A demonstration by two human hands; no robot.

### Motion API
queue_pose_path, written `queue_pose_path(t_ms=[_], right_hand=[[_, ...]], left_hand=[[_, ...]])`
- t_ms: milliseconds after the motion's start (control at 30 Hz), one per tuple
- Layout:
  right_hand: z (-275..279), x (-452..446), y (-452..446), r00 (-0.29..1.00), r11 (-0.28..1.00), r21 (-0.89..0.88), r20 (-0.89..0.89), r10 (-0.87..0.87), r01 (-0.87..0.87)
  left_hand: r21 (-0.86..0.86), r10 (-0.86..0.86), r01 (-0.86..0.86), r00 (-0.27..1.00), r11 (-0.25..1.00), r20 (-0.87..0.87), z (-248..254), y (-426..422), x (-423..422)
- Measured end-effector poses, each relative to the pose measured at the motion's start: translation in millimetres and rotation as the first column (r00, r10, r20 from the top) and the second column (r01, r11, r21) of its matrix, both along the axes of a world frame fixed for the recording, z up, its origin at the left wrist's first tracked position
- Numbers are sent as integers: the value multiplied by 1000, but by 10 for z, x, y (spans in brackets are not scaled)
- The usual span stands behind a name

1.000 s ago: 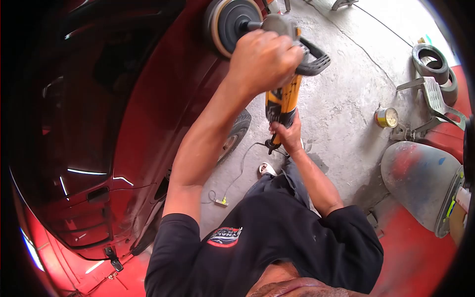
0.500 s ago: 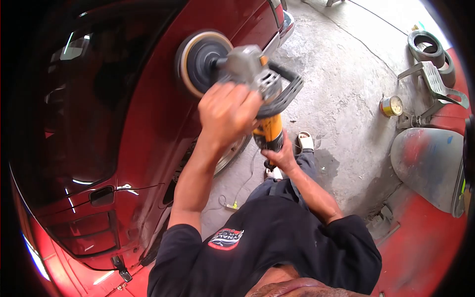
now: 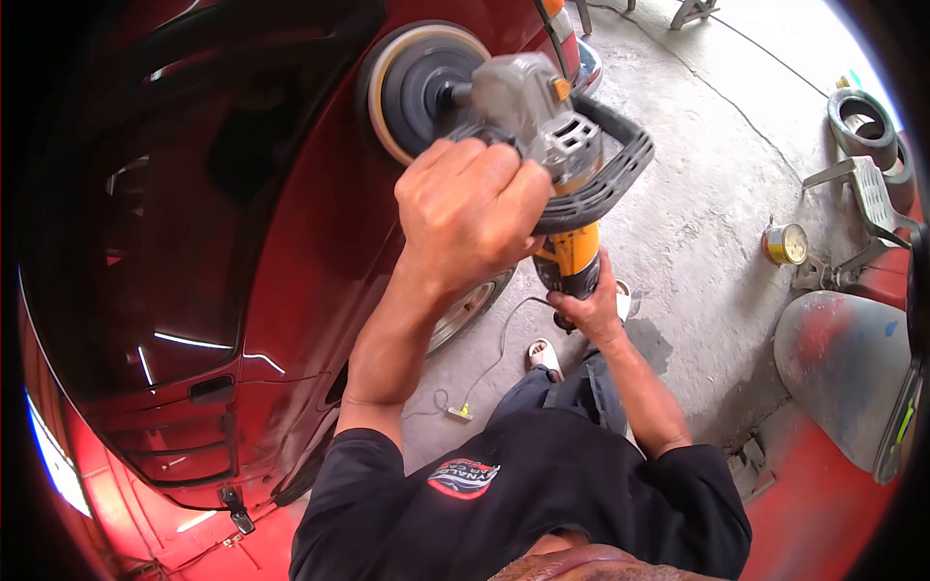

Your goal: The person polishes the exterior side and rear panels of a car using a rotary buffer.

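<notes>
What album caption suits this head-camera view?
Left hand and right hand grip a yellow-gray polisher, its round pad beside a red car.

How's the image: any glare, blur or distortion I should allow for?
Head view: white glare streaks on the dark glass; head view: concrete floor washing out toward upper right; head view: fisheye distortion, black corners; head view: left hand fairly sharp.

This is a car-body workshop: a glossy dark-red car point(image 3: 315, 252) fills the left, a yellow, black and grey power polisher point(image 3: 567, 150) with a round pad point(image 3: 417, 89) shows at upper centre, and black rubber tyres point(image 3: 862, 148) and a grey, red-smudged curved panel point(image 3: 841, 373) border the rough concrete floor point(image 3: 693, 232) at right.
</notes>
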State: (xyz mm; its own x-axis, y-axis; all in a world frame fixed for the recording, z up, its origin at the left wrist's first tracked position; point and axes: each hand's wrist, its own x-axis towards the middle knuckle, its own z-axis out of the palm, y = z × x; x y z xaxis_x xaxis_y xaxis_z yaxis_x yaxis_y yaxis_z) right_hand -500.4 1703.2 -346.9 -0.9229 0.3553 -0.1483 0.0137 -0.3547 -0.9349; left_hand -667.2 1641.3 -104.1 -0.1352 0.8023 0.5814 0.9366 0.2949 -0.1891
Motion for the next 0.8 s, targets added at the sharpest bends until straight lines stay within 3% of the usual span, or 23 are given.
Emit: queue_pose_path(t_ms=[267, 400, 567, 633, 733, 800], right_hand=[[131, -446, 438, 996, 996, -58, -52, -69, 65], [-78, -275, 326, 999, 988, 153, -46, 14, -7], [-305, 149, 84, 981, 981, -25, 10, 193, -193], [-356, 183, 87, 979, 979, -21, -11, 202, -203], [-156, 69, 293, 970, 978, 29, 134, 202, -208], [-293, -81, 387, 984, 982, -89, 47, 169, -165]], left_hand=[[65, -95, 101, 991, 993, -94, 106, 453, -377], [25, -58, 58, 998, 998, -17, 53, 244, -147], [-114, 84, -75, 994, 991, 74, -145, -146, 244], [-115, 98, -90, 993, 989, 71, -143, -131, 275], [-85, 69, -61, 993, 995, 96, -95, 9, 196], [-22, 25, -25, 1000, 999, 0, -55, 146, -9]])
